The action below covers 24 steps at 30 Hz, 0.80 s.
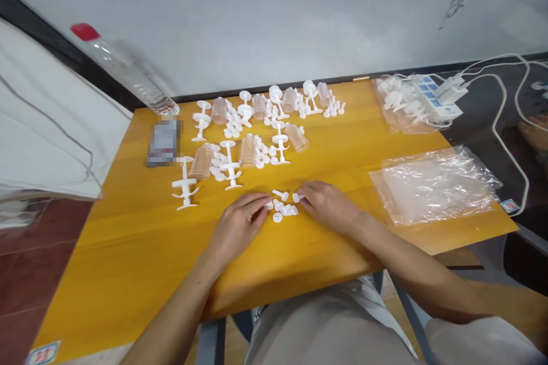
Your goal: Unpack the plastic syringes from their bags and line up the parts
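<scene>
A small heap of white plastic nozzle-like pieces (287, 209) lies on the table in front of me. At its left edge, my left hand (240, 223) is closed, thumb and fingertips pinching one small white piece (269, 204). My right hand (326, 203) is closed too, with another small white piece (297, 198) at its fingertips on the heap's right side. Beyond the hands, clear ribbed plastic barrels (248, 150) stand or lie in two rows. Beside them are white plungers with discs (230, 165) and small clusters of white pieces (262, 151).
Flat clear plastic bags (436, 185) lie on the right of the wooden table (141, 262). Behind them are a bag of white parts (402, 102) and a power strip (436, 97) with cables. A red-capped bottle (132, 77) and a blurred flat object (164, 142) are at back left.
</scene>
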{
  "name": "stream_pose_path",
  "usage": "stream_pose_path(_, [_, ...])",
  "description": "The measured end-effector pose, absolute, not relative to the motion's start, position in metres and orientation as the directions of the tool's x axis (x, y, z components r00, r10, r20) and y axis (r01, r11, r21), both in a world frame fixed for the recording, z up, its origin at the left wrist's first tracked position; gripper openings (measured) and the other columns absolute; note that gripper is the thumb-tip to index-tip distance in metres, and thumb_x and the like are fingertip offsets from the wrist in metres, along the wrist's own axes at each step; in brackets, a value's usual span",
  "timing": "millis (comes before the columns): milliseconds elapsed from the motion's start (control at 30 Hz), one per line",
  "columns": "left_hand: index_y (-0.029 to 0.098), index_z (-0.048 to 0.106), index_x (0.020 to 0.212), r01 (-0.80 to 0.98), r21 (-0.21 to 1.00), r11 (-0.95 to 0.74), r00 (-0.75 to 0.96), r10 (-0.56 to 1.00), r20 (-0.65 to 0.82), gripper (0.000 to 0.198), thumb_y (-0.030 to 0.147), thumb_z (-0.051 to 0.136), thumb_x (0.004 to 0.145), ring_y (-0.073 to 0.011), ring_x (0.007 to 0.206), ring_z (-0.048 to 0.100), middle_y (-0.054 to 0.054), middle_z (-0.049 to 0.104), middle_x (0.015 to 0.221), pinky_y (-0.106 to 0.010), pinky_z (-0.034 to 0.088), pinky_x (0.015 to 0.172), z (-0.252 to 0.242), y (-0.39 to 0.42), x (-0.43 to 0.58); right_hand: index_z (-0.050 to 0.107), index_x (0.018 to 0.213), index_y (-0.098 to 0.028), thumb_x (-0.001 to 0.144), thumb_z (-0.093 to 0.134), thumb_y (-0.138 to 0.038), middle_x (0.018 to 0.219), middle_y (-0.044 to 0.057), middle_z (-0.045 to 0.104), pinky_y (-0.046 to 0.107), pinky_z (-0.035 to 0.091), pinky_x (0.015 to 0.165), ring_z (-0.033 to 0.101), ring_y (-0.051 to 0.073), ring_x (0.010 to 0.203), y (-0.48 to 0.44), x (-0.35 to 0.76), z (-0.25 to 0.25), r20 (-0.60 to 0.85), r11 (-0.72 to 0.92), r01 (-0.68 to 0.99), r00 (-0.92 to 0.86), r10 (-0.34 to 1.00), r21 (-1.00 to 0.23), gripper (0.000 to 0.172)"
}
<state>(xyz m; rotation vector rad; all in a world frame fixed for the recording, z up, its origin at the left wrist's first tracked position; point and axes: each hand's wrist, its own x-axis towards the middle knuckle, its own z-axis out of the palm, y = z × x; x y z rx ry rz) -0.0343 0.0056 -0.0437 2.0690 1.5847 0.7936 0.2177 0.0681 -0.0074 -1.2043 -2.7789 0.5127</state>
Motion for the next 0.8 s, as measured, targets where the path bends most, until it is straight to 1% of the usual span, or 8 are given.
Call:
stream_pose_path(100, [0.024, 0.078, 0.104, 0.743, 0.633, -0.219, 0.169, 0.976, 0.139, 0.022, 0.034, 0.059, 0.098, -0.0215, 0.093, 0.076, -0.006, 0.080, 0.112, -0.035, 0.061, 0.088, -0.039, 0.010, -0.041, 0.075, 0.113, -0.013, 0.105, 0.053, -0.018, 0.104, 0.012, 0.077, 0.029, 0.050, 0.084, 0.072, 0.021, 0.094, 0.077, 0.238, 0.020, -0.070, 0.562, 0.751, -0.618, 0.783, -0.346, 0.024])
stream_pose_path(233, [0.023, 0.078, 0.109, 0.692, 0.716, -0.091, 0.103, 0.994, 0.027, 0.027, 0.037, 0.060, 0.095, -0.0167, 0.073, 0.070, -0.002, 0.078, 0.089, -0.027, 0.055, 0.069, -0.018, 0.019, -0.044, 0.081, 0.100, -0.016, 0.102, 0.054, -0.021, 0.099, 0.011, 0.078, 0.028, 0.045, 0.076, 0.071, 0.021, 0.087, 0.132, 0.257, 0.052, -0.114, 0.485, 0.831, -0.529, 0.841, -0.273, 0.027])
stream_pose_path(333, [0.023, 0.082, 0.107, 0.594, 0.804, -0.020, 0.095, 0.994, -0.046, 0.030, 0.040, 0.062, 0.092, -0.0171, 0.076, 0.069, -0.002, 0.077, 0.086, -0.026, 0.054, 0.070, 0.005, 0.034, -0.038, 0.083, 0.098, -0.015, 0.095, 0.058, -0.019, 0.099, 0.011, 0.080, 0.027, 0.045, 0.073, 0.072, 0.022, 0.089, 0.190, 0.253, 0.054, -0.178, 0.423, 0.881, -0.461, 0.870, -0.212, 0.026])
stream_pose_path(467, [0.022, 0.082, 0.108, 0.445, 0.890, 0.101, 0.085, 0.984, -0.154, 0.037, 0.052, 0.072, 0.088, -0.0206, 0.084, 0.074, -0.005, 0.080, 0.089, -0.031, 0.059, 0.081, 0.024, 0.060, -0.025, 0.083, 0.108, -0.012, 0.086, 0.068, -0.016, 0.110, 0.011, 0.080, 0.025, 0.049, 0.081, 0.072, 0.024, 0.102, 0.241, 0.233, 0.034, -0.251, 0.409, 0.888, -0.453, 0.855, -0.211, 0.027])
stream_pose_path(533, [0.023, 0.080, 0.116, 0.410, 0.908, 0.090, 0.077, 0.988, -0.132, 0.046, 0.056, 0.076, 0.085, -0.0219, 0.088, 0.075, -0.006, 0.081, 0.098, -0.033, 0.060, 0.084, 0.026, 0.078, -0.016, 0.083, 0.109, -0.012, 0.083, 0.070, -0.015, 0.111, 0.012, 0.080, 0.026, 0.050, 0.081, 0.072, 0.024, 0.102, 0.249, 0.225, 0.025, -0.280, 0.434, 0.874, -0.482, 0.830, -0.219, 0.029])
stream_pose_path(633, [0.025, 0.074, 0.132, 0.436, 0.900, 0.021, 0.101, 0.992, -0.072, 0.054, 0.053, 0.076, 0.087, -0.0222, 0.088, 0.075, -0.005, 0.081, 0.097, -0.036, 0.061, 0.085, 0.026, 0.115, 0.001, 0.082, 0.111, -0.013, 0.081, 0.073, -0.017, 0.111, 0.010, 0.080, 0.025, 0.050, 0.080, 0.073, 0.023, 0.098, 0.250, 0.221, 0.017, -0.276, 0.450, 0.848, -0.520, 0.808, -0.280, 0.032])
stream_pose_path(733, [0.022, 0.078, 0.123, 0.496, 0.864, -0.083, 0.143, 0.990, 0.012, 0.040, 0.045, 0.070, 0.092, -0.0213, 0.089, 0.074, -0.005, 0.080, 0.096, -0.035, 0.060, 0.084, 0.028, 0.156, 0.024, 0.081, 0.115, -0.014, 0.082, 0.073, -0.019, 0.107, 0.009, 0.081, 0.023, 0.049, 0.078, 0.073, 0.020, 0.096, 0.247, 0.222, 0.015, -0.252, 0.442, 0.824, -0.540, 0.804, -0.356, 0.034])
stream_pose_path(800, [0.020, 0.081, 0.112, 0.547, 0.818, -0.178, 0.171, 0.980, 0.099, 0.029, 0.037, 0.070, 0.091, -0.0208, 0.096, 0.072, -0.006, 0.080, 0.106, -0.034, 0.058, 0.089, 0.030, 0.180, 0.039, 0.081, 0.112, -0.013, 0.082, 0.073, -0.020, 0.104, 0.008, 0.081, 0.023, 0.049, 0.078, 0.073, 0.020, 0.094, 0.246, 0.225, 0.016, -0.241, 0.442, 0.816, -0.545, 0.803, -0.372, 0.032])
